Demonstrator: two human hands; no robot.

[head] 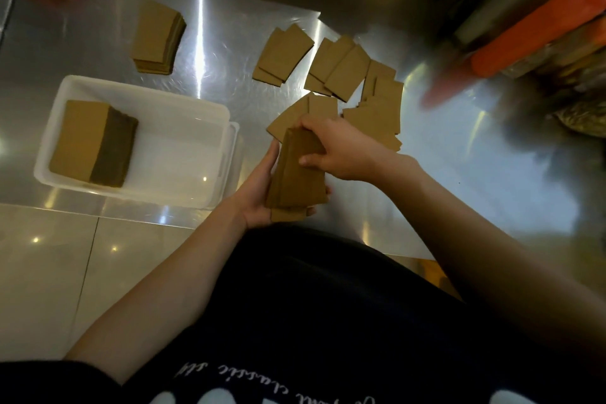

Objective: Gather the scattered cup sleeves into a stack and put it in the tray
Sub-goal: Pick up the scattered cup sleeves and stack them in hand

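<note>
Brown cardboard cup sleeves form a small stack (296, 170) cupped from below by the left hand (262, 193); the right hand (334, 149) grips its top end; scattered sleeves (341, 72) lie beyond on the steel counter (213, 43); left, a white tray (196, 115) holds a taller stack (93, 141).

The left hand (262, 193) supports from below a small stack of cup sleeves (296, 179), and the right hand (334, 151) closes its grip on the far end of this stack from above; behind the hands, loose sleeves (344, 70) lie scattered and overlapping on the steel table (229, 43); to the left stands a white tray (183, 128) with a thick stack of sleeves (88, 141) inside, at its left side; one more pile (157, 38) rests on the table beyond the tray; at far right are blurred orange objects (537, 33).
</note>
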